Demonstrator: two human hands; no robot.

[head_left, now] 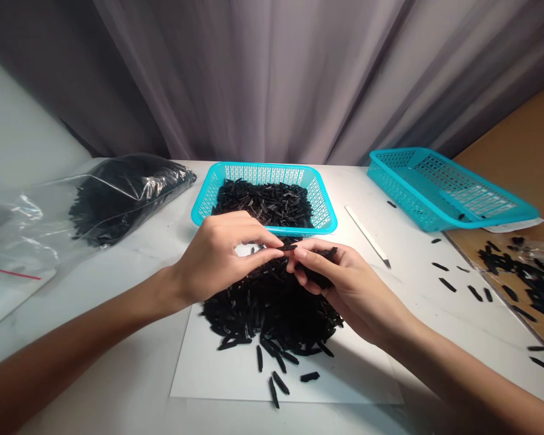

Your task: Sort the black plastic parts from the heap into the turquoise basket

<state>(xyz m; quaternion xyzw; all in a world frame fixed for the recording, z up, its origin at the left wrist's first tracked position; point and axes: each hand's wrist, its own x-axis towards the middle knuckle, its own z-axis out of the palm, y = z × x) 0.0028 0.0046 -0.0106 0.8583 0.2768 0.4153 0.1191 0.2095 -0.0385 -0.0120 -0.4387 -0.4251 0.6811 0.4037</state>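
Observation:
My left hand [220, 254] and my right hand [344, 284] meet above a heap of small black plastic pieces [272, 314] lying on a white sheet [208, 374]. Both hands pinch one small black piece [289, 247] between their fingertips. My right hand also cups a few more black pieces [320, 275] in its curled fingers. A few loose pieces lie at the near edge of the heap.
A blue basket [326, 208] holding black pieces stands just behind the heap. A second blue basket [439, 187] sits at the back right. A clear bag of black pieces [118, 193] lies at the left. A white-handled tool [367, 235] and scattered pieces [448, 284] lie at the right.

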